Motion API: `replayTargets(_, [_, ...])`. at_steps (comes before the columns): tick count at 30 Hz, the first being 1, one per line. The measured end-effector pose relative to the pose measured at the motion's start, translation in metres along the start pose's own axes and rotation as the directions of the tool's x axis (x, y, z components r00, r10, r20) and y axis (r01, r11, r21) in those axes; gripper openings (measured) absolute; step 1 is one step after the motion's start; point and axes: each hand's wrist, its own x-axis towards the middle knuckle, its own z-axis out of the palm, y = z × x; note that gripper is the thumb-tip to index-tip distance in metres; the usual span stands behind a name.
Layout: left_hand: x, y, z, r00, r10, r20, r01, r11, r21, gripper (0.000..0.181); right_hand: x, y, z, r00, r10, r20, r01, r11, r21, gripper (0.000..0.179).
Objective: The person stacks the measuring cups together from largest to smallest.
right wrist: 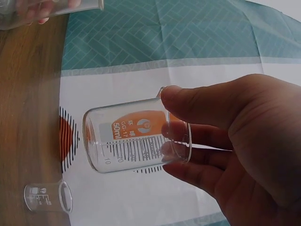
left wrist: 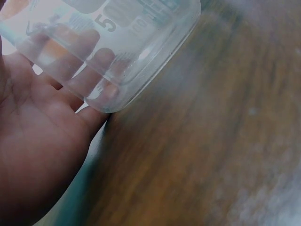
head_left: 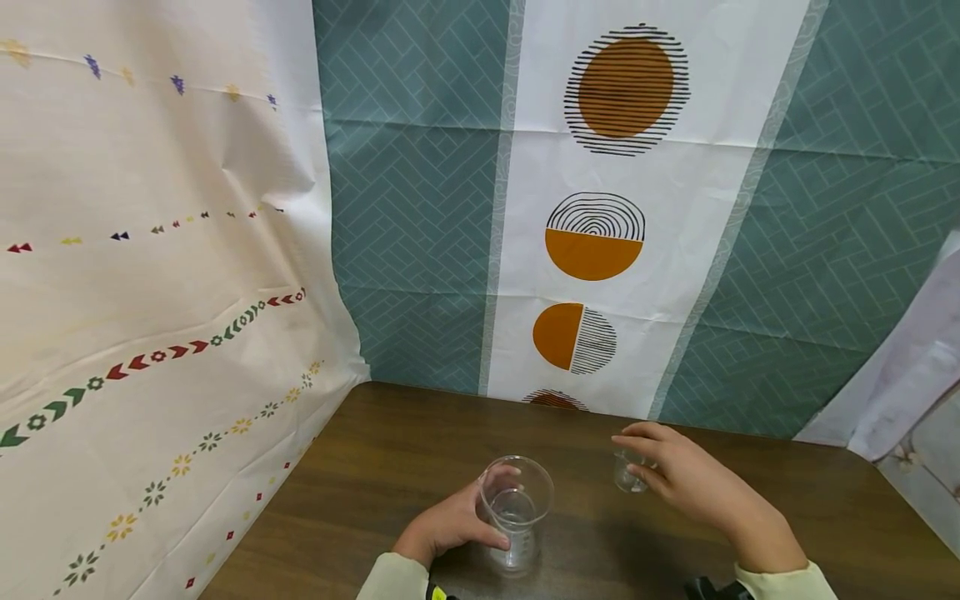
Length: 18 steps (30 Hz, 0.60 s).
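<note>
My left hand holds a large clear glass beaker from its left side, the thumb at the front and the fingers round the back. In the left wrist view the fingers show through the beaker's wall, which carries white printed markings. With thumb and fingertips my right hand grips a smaller beaker near its rim, base downward. "50ml" and a printed scale are readable on this one, and it looks empty. A still smaller beaker stands on the table beyond it in the right wrist view.
Both hands work over a dark brown wooden table. A green and white patterned cloth hangs along its back edge. On the left is a cream cloth with coloured motifs, and a pale cloth hangs at the right.
</note>
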Motion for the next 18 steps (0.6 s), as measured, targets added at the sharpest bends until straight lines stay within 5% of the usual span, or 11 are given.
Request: replayTargets(18, [0.0,0.001,0.001,1.0,-0.005,-0.006,0.005,1.0,0.014,0.084,0.006,-0.012,-0.005,0.996,-0.083,-0.016,0.083,0.996,0.024,0.04])
